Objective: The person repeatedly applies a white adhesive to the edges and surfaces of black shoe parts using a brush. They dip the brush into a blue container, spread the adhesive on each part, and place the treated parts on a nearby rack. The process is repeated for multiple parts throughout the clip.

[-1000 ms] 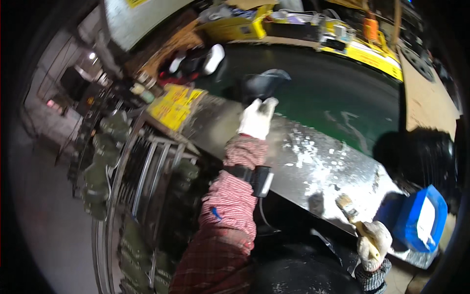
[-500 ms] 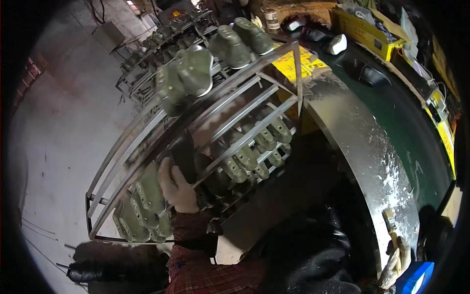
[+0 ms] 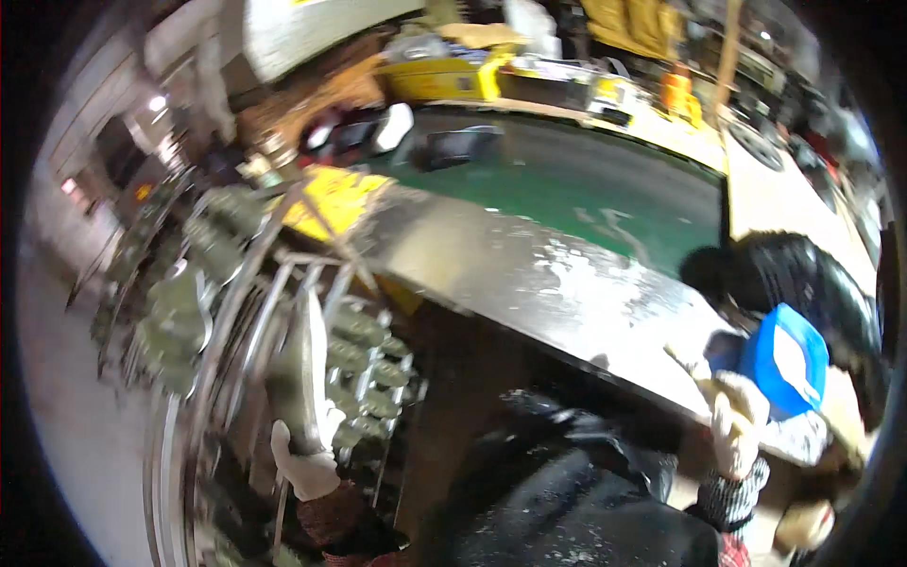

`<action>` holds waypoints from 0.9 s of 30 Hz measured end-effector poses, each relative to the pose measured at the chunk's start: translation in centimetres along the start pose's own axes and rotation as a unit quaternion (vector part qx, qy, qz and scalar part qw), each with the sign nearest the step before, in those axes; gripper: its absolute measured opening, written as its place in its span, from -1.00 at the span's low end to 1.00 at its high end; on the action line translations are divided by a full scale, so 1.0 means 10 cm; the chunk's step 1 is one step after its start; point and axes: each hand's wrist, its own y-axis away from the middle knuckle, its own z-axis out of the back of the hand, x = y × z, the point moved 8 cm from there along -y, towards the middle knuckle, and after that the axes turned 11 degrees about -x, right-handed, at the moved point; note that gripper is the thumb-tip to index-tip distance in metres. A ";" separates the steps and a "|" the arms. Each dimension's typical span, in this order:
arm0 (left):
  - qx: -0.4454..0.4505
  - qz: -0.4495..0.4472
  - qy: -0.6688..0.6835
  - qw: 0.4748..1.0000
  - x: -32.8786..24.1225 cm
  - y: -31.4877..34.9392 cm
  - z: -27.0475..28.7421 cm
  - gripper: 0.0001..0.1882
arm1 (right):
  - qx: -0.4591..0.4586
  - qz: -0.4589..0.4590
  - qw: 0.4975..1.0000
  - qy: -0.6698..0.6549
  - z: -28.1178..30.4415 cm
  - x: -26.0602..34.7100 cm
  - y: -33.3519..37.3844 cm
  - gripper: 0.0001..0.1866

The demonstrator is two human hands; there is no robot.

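My left hand (image 3: 304, 465), in a white glove, is closed around an olive-green shoe piece with a pale edge (image 3: 300, 378), holding it upright just in front of the metal rack (image 3: 248, 312). Several more olive-green shoe pieces (image 3: 179, 321) sit on the rack's rails. My right hand (image 3: 737, 427), also gloved, grips a small wooden-handled brush (image 3: 682, 362) at the near edge of the steel worktop (image 3: 491, 260). The picture is motion-blurred.
A blue container (image 3: 786, 364) stands by my right hand, with a dark round object (image 3: 794, 274) behind it. Beyond the worktop runs a green belt (image 3: 586, 184) carrying a black shoe (image 3: 458, 146). Yellow bins (image 3: 444, 76) line the back. Bare floor (image 3: 66, 416) lies at left.
My head has swung from the rack back toward the worktop. My left hand, which reached into the rack, now holds a green shoe piece clear of the rails. The brush stays in my right hand.
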 end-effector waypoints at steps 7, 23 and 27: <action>0.329 0.326 0.062 0.884 1.21 0.80 -1.87 -0.16 | -0.373 0.057 0.917 0.132 1.92 -0.45 -0.31 -0.78; 0.238 0.703 0.024 0.669 2.23 1.52 -1.20 -0.01 | -0.227 -0.190 0.953 0.065 2.26 -1.08 -0.10 -0.80; 0.255 0.694 -0.011 0.674 2.41 1.43 -1.13 0.07 | -0.184 -0.240 0.943 -0.141 1.00 -0.53 -0.26 -0.82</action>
